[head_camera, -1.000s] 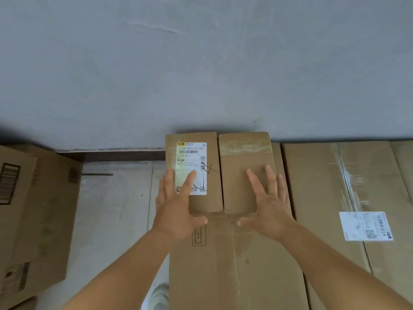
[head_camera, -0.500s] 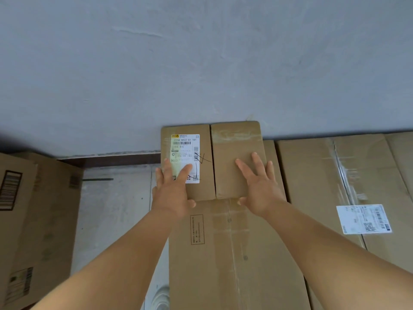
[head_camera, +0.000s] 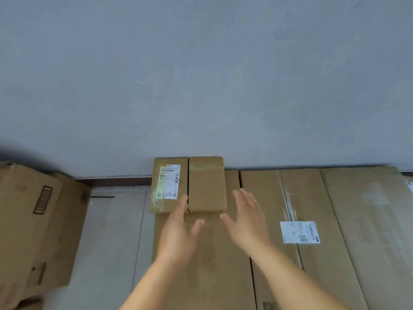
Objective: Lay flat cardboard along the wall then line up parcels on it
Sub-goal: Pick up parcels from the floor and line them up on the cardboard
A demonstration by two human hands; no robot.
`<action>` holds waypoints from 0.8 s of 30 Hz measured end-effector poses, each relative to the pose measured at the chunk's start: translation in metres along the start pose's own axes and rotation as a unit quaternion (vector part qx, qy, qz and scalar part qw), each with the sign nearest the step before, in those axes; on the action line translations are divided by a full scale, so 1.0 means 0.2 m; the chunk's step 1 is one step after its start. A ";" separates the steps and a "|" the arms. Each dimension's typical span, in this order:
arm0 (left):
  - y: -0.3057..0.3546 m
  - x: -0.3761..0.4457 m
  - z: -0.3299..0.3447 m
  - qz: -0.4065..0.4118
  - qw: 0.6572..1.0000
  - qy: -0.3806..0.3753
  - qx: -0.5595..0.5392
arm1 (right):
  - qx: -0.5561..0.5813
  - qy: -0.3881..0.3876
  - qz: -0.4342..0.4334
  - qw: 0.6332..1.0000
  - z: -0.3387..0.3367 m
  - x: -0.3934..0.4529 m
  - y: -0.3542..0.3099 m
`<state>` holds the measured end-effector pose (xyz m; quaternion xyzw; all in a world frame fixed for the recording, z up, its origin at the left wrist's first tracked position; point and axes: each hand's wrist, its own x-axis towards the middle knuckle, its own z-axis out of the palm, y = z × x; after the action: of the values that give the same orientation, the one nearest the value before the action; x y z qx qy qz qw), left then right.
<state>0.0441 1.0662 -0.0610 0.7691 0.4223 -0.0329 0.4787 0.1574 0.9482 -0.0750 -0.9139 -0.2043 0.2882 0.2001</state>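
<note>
Parcels are only beginning to line the wall: one small brown parcel sits pushed against the grey wall, resting on the far end of a flat cardboard sheet laid on the floor. Farthest left, a large carton leans near the wall, well apart from the sheet, with a strip of bare pale floor between them; that carton looks likely to crowd any further cardboard laid on that side. At the parcel, a white shipping label faces up on its left half, beside the centre seam. The person's left hand hovers just short of the parcel's near edge, fingers straight and spread, gripping nothing; whether a fingertip touches the box cannot be told through the blur. The right hand is likewise open and empty, palm turned inward, just beside the parcel's near right corner. Both hands appear to be off the box, which suggests it is judged square to the wall. To the right, a second flat sheet carrying its own label lies alongside the first, and a third sheet continues the run along the wall, offering room for the next parcels. Nothing stands on those sheets.
</note>
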 end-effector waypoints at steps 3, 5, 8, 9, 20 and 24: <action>0.20 -0.23 0.00 -0.009 0.999 0.029 -0.034 | 0.065 0.009 0.013 0.998 -0.22 -0.22 0.00; 0.35 -0.37 0.01 -0.012 0.998 0.040 -0.053 | 0.106 0.026 0.016 0.994 -0.36 -0.36 0.00; 0.55 -0.53 0.01 -0.002 0.998 0.035 -0.059 | 0.149 0.057 0.035 0.987 -0.53 -0.53 0.03; 0.60 -0.59 0.02 0.003 0.998 0.033 -0.055 | 0.163 0.068 0.045 0.983 -0.58 -0.59 0.03; 0.97 -1.13 0.09 0.140 0.988 -0.060 0.021 | 0.207 0.203 0.133 0.948 -0.91 -1.33 0.17; 1.03 -1.35 0.15 0.195 0.975 -0.099 0.048 | 0.211 0.249 0.173 0.929 -0.95 -1.64 0.27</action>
<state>0.0217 0.8387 0.1911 0.8515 0.2128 -0.0349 0.4781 0.0400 0.6954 0.1885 -0.9142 0.0790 0.1180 0.3796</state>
